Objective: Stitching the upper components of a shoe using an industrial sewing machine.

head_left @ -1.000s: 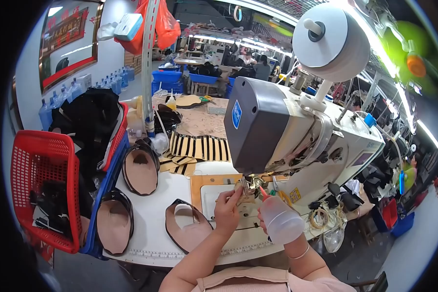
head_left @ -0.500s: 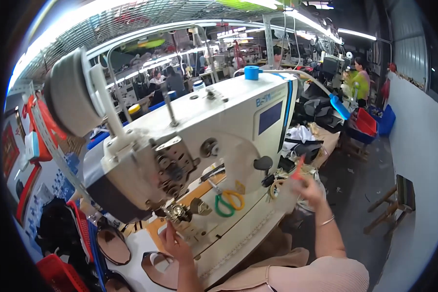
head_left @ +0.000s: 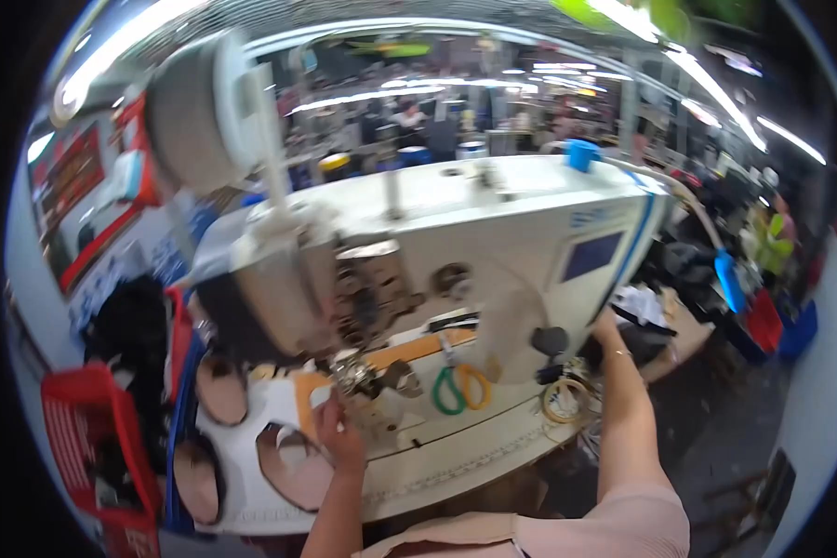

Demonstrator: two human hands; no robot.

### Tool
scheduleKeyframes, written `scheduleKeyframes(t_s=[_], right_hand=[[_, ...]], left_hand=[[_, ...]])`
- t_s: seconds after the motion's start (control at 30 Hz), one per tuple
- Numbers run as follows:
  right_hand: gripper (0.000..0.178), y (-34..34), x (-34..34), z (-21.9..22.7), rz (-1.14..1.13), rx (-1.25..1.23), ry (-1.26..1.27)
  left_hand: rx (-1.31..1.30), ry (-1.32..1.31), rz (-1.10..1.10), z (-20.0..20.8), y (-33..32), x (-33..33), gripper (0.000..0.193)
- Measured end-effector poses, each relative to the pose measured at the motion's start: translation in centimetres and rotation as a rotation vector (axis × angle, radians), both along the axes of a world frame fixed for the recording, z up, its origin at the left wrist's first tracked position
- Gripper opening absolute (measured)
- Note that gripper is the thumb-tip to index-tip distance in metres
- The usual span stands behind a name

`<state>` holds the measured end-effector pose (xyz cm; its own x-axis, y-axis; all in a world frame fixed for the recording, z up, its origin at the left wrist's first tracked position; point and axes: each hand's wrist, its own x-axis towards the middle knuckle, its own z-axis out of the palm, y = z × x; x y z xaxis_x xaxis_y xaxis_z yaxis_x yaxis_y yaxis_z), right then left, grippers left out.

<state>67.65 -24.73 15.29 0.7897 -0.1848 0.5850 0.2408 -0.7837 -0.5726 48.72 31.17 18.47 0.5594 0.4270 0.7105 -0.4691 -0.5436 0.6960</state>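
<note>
A white sewing machine (head_left: 493,209) fills the middle, its needle and presser mechanism (head_left: 353,372) low on the left side. Just below that mechanism is my left hand (head_left: 341,435), its fingers drawn together; blur hides what they may hold. My right arm stretches forward to the machine's right end, where my right hand (head_left: 607,327) is partly out of sight behind the housing and its fingers are hidden. Scissors with green and yellow handles (head_left: 461,389) lie on the machine bed. Dark-edged, pinkish curved pieces (head_left: 293,465) rest on the white table at left.
A large grey thread cone (head_left: 191,112) stands at upper left. Red baskets (head_left: 93,437) with dark material sit left of the table. A cream ring-shaped roll (head_left: 565,400) is at the bed's right end. Dark and white fabric (head_left: 646,312) lies behind it.
The view has swung, shifting the machine rightward. My right hand, which held a blurred reddish-orange item before the machine's right end, has reached forward behind it. My left hand stays by the needle area.
</note>
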Motion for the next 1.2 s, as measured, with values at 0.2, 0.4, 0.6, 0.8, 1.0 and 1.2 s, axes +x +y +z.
scheduleKeyframes(t_s=[0.2,0.4,0.6,0.8,1.0,1.2], right_hand=[[0.037,-7.4,-8.2,0.9,-0.027,0.341,-0.133],[0.017,10.7,-17.9,3.7,-0.12,0.776,-0.565],[0.015,10.4,-17.2,9.4,-0.086,0.667,-0.637],[0.023,-3.9,-7.7,22.3,-0.099,1.059,-0.55],[0.032,-9.5,-5.5,27.9,-0.218,0.722,-0.386],[0.028,-9.0,-5.3,26.2,0.115,0.683,-0.475]], left_hand=[[0.075,-0.058,-0.099,2.5,-2.4,0.0,0.047],[-0.117,0.024,-0.18,1.7,0.1,-0.4,0.041],[0.012,0.122,-0.225,2.2,1.3,-2.0,0.039],[-0.02,0.019,-0.229,5.3,1.7,-1.8,0.035],[0.09,-0.039,-0.258,5.5,0.9,-0.5,0.014],[-0.033,0.025,-0.277,5.8,1.5,-0.2,0.005]])
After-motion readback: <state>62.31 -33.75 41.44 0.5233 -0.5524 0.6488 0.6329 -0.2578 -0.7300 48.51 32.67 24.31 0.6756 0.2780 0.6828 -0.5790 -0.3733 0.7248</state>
